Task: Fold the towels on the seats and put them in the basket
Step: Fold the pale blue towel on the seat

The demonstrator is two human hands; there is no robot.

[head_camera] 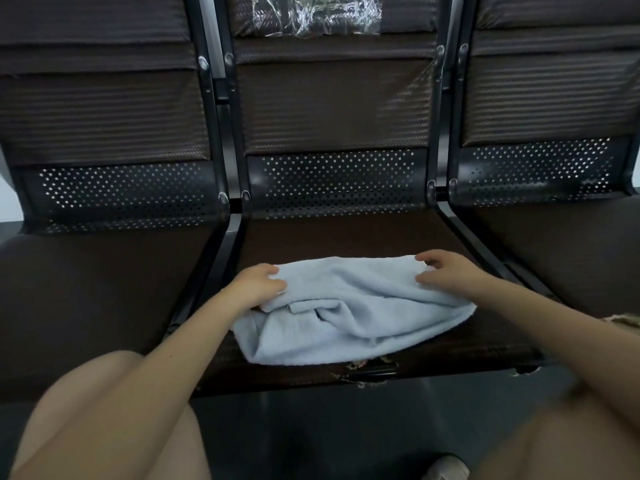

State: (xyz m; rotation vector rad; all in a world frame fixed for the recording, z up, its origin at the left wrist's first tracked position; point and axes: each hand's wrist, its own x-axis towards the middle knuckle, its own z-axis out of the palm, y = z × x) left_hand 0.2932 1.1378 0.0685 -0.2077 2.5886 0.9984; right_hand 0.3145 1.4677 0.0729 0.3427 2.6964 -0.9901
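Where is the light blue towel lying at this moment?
In the head view the light blue towel lies bunched on the middle seat, near its front edge, between the left hand and right hand.

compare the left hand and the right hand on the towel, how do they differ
The left hand sits at the towel's left edge with its fingers curled round a fold of cloth, gripping it. The right hand lies on the far right corner with its fingers stretched out and a little spread, resting on top rather than clutching. The left hand is nearer the person, the right hand farther back on the seat. Both are bare and touch the same light blue towel.
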